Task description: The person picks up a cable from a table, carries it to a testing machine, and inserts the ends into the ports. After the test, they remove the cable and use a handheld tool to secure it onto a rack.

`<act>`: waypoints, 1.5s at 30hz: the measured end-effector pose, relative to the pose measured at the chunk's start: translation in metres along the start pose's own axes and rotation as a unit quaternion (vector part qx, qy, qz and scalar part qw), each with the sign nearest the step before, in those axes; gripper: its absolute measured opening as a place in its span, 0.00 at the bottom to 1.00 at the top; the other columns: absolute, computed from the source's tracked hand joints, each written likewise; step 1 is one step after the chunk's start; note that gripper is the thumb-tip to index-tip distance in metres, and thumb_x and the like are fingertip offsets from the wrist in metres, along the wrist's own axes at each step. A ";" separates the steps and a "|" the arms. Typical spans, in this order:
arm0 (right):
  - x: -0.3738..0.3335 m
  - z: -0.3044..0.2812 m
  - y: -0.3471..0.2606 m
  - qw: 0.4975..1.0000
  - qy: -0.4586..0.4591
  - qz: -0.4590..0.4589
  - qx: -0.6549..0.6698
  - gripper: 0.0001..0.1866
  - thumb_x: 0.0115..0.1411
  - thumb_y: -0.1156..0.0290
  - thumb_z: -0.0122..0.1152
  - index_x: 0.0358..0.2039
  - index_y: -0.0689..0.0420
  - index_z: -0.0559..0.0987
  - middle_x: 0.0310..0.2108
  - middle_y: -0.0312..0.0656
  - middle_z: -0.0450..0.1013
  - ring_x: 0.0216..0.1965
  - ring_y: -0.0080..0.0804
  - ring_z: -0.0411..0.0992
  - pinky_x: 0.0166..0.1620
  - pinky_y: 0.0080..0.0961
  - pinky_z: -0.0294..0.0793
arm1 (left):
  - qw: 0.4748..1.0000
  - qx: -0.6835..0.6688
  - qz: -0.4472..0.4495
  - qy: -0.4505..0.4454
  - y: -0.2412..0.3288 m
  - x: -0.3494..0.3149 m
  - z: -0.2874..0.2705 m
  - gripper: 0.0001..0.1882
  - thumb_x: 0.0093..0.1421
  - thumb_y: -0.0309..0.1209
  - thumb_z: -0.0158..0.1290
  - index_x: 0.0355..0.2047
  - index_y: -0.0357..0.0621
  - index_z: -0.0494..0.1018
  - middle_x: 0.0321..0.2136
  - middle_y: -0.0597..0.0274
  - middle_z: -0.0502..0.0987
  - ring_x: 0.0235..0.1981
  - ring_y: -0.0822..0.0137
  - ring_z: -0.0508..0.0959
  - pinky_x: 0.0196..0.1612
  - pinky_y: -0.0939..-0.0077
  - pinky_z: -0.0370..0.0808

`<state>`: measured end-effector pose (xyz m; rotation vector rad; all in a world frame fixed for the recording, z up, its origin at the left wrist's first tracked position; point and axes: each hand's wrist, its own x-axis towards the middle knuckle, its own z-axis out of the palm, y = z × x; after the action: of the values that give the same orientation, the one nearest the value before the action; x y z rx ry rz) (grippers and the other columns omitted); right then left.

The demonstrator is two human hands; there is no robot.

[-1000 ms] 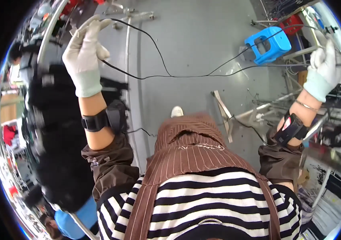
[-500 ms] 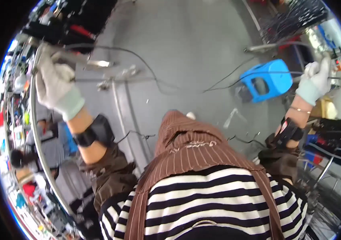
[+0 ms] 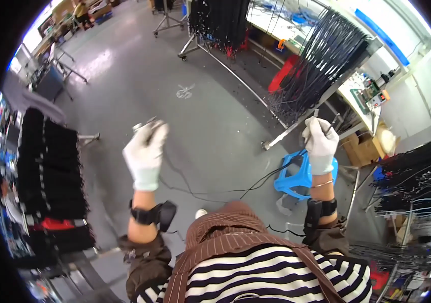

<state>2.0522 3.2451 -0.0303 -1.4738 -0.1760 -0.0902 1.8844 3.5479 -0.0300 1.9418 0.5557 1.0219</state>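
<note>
My left hand (image 3: 147, 154), in a white glove, is raised over the grey floor. Its fingers are pinched on one end of a thin black cable, and a small metallic tip shows above them. To the right, my right hand (image 3: 320, 144), gloved the same way, is closed round the other part of the black cable (image 3: 277, 170), with connector ends sticking out above the fingers. Between both hands the cable droops in a loose loop in front of me. Below my right hand stands a blue plastic stool (image 3: 300, 178), partly covered by that hand.
A wheeled rack (image 3: 321, 65) hung with many black cables stands ahead on the right, before a workbench (image 3: 354, 98). Another rack of black cables (image 3: 49, 166) is at the left. More cables (image 3: 420, 174) hang at the right edge, near a cardboard box (image 3: 359, 149).
Both hands have come inward from wide apart. My left hand has moved away from the metal rack frame at the left. The whole view has turned, showing more floor and racks ahead.
</note>
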 end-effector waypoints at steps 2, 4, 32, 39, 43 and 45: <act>0.050 0.029 0.018 1.000 0.023 0.009 0.016 0.07 0.58 0.71 0.54 0.28 0.62 0.77 0.15 0.33 0.68 0.10 0.12 0.56 0.13 0.10 0.49 | 0.997 -0.016 0.058 -0.057 -0.020 0.072 0.068 0.10 0.51 0.28 0.58 0.32 0.35 0.76 0.23 0.58 0.78 0.24 0.77 0.74 0.32 0.83 0.70; 0.102 0.047 0.039 0.998 0.048 0.005 0.031 0.07 0.58 0.72 0.54 0.27 0.62 0.77 0.15 0.32 0.69 0.12 0.11 0.58 0.15 0.10 0.51 | 0.989 -0.064 0.076 -0.112 -0.038 0.133 0.136 0.10 0.50 0.28 0.59 0.32 0.35 0.76 0.22 0.57 0.77 0.21 0.78 0.73 0.28 0.84 0.70; 0.642 0.085 0.297 0.953 0.287 0.061 0.076 0.09 0.59 0.69 0.54 0.30 0.63 0.77 0.15 0.33 0.69 0.16 0.14 0.62 0.21 0.12 0.59 | 0.828 -0.181 0.448 -0.285 -0.129 0.443 0.845 0.04 0.51 0.26 0.57 0.28 0.42 0.75 0.18 0.57 0.74 0.17 0.61 0.74 0.24 0.74 0.72; 0.693 0.038 0.345 0.941 0.307 0.107 0.095 0.10 0.59 0.70 0.54 0.30 0.64 0.77 0.16 0.35 0.70 0.15 0.15 0.63 0.21 0.11 0.59 | 0.853 -0.202 0.279 -0.391 -0.156 0.430 0.910 0.08 0.59 0.30 0.48 0.30 0.39 0.75 0.15 0.60 0.71 0.14 0.70 0.71 0.21 0.76 0.69; 0.712 0.024 0.357 0.940 0.316 0.113 0.063 0.11 0.60 0.67 0.53 0.30 0.62 0.76 0.14 0.34 0.68 0.09 0.13 0.54 0.13 0.12 0.49 | 0.826 -0.178 0.100 -0.526 -0.152 0.432 0.928 0.15 0.62 0.35 0.43 0.30 0.37 0.73 0.11 0.64 0.68 0.09 0.76 0.65 0.15 0.81 0.63; 0.719 0.019 0.360 0.941 0.315 0.118 0.050 0.11 0.60 0.65 0.53 0.30 0.61 0.76 0.12 0.33 0.67 0.06 0.11 0.50 0.10 0.12 0.45 | 0.708 -0.236 -0.219 -0.629 -0.149 0.434 0.936 0.18 0.63 0.39 0.40 0.29 0.36 0.73 0.10 0.68 0.66 0.06 0.79 0.59 0.11 0.84 0.58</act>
<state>2.8190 3.3330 -0.2574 -1.2883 0.5085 -0.3467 2.9013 3.4810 -0.2468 1.4579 -0.0814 -0.5319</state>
